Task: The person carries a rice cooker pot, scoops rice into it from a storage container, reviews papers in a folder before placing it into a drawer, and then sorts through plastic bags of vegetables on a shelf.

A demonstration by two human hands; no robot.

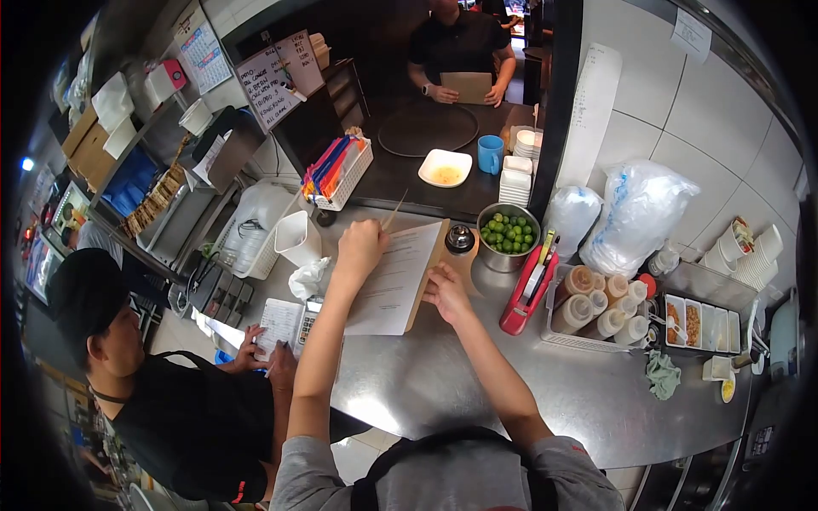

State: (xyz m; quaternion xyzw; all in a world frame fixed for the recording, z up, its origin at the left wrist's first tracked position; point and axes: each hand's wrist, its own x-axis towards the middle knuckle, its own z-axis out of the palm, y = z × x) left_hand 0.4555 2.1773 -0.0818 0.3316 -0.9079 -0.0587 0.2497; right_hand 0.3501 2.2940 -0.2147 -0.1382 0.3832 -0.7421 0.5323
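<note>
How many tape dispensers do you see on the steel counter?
1: the red tape dispenser, between the person's right hand and the white basket of squeeze bottles. Another could be hidden from view.

Restaurant kitchen, steel counter [477, 387], squeeze bottles [576, 313]

Beyond the right fingers [440, 286] stood a metal bowl [504, 261] of limes [509, 232], with a red tape dispenser [516, 316] and a crate [588, 344] of bottles [578, 312] to their right. A white tub [298, 244] sat left of the left fingers [373, 232], a blue mug [490, 156] farther ahead.
</note>
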